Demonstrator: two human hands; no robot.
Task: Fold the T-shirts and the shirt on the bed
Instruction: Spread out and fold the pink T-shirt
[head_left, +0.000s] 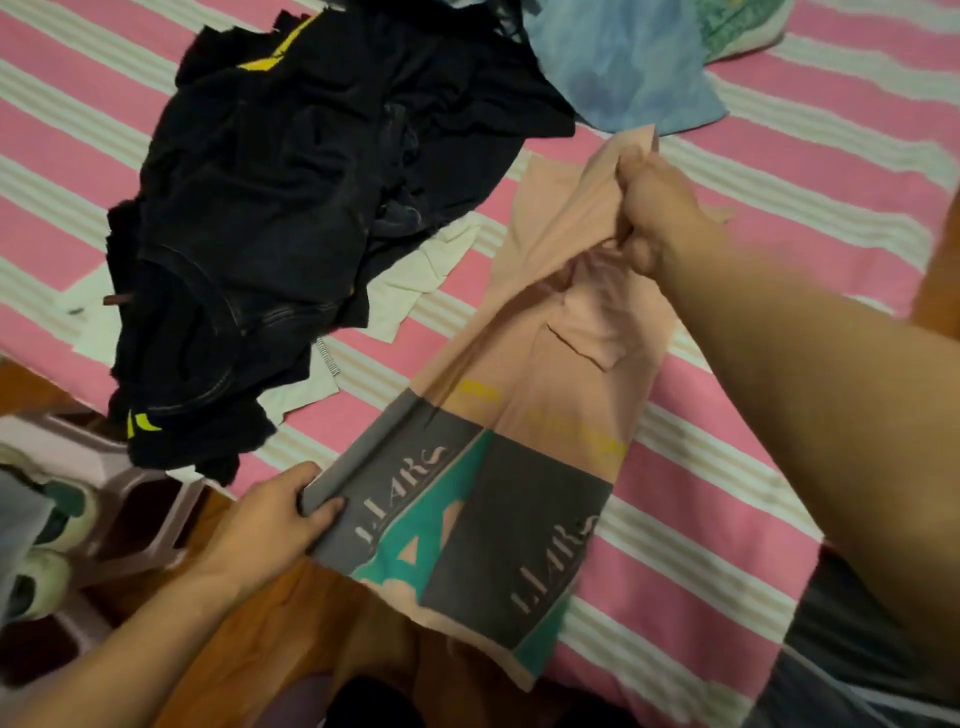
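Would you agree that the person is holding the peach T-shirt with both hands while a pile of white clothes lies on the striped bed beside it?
Not quite: the pile is black, not white, as the head view shows. The rest stands: the left hand and the right hand both hold the peach T-shirt over the striped bed.

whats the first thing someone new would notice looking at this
The peach T-shirt with its dark and teal print, stretched across the middle between the left hand gripping its near edge and the right hand bunching its far end. Next, the heap of black clothes on the left of the pink striped bed, and a light blue garment at the top.
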